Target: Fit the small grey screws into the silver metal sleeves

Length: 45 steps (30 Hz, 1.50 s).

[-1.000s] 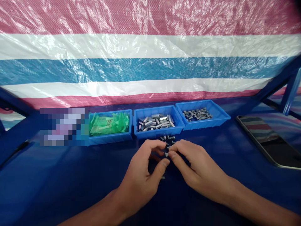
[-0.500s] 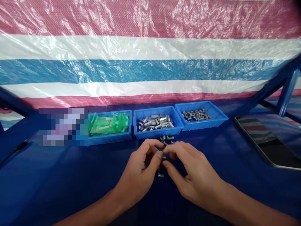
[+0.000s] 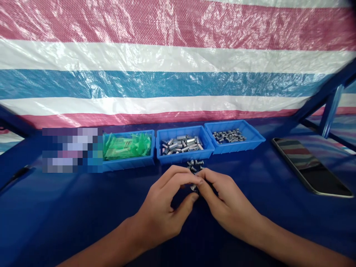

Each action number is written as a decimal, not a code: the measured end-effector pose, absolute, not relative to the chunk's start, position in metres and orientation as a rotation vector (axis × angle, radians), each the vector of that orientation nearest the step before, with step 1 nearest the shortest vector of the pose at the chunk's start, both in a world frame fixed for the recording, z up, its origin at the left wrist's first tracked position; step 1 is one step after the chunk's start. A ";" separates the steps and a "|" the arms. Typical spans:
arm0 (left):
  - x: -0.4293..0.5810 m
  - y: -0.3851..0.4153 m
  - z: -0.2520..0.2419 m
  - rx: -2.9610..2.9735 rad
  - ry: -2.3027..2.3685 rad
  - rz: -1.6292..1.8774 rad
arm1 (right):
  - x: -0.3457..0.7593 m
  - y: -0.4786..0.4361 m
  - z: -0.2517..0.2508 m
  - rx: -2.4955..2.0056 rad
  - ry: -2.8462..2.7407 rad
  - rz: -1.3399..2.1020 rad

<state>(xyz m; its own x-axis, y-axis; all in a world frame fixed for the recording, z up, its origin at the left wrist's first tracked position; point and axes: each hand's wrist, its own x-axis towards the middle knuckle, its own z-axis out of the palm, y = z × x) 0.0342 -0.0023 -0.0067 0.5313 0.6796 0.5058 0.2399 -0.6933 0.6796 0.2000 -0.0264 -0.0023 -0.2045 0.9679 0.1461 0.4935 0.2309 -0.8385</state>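
My left hand (image 3: 169, 204) curls in front of the middle bin, its thumb and forefinger closed around a small metal screw (image 3: 194, 188). Touching its fingertips from the other side is my right hand (image 3: 226, 196), thumb and forefinger pinched together; whatever lies between them is hidden. Just beyond the fingers, several loose screws (image 3: 195, 163) lie on the dark blue tabletop (image 3: 116, 211). The middle blue bin (image 3: 185, 157) holds hexagonal metal standoffs (image 3: 183, 144).
On the right, another blue bin (image 3: 239, 147) contains many small screws (image 3: 229, 135). The left blue bin (image 3: 128, 164) holds green plastic packets (image 3: 128, 144). A phone (image 3: 311, 167) lies at the far right. Behind the bins hangs a striped sheet (image 3: 167, 85).
My fingers have shifted: the left thumb is lower and further right, and my right thumb has risen to the left forefinger. The screw seen below my fingers is now out of sight.
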 end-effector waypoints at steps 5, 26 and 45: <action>0.037 -0.004 -0.007 2.123 0.842 1.074 | 0.199 -0.026 -0.001 -1.340 -1.736 0.923; 0.046 -0.018 -0.009 2.750 0.562 0.341 | 0.259 0.010 0.009 -1.777 -1.691 -0.540; 0.040 0.010 -0.004 1.448 1.025 0.762 | 0.201 -0.025 -0.016 -1.216 -2.132 0.183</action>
<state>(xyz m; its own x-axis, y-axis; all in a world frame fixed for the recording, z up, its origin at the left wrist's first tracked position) 0.0400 0.0098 -0.0040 0.4087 0.9075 -0.0967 0.1692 0.0288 0.9852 0.2006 -0.0247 -0.0163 -0.3432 0.8075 0.4798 0.7140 0.5562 -0.4253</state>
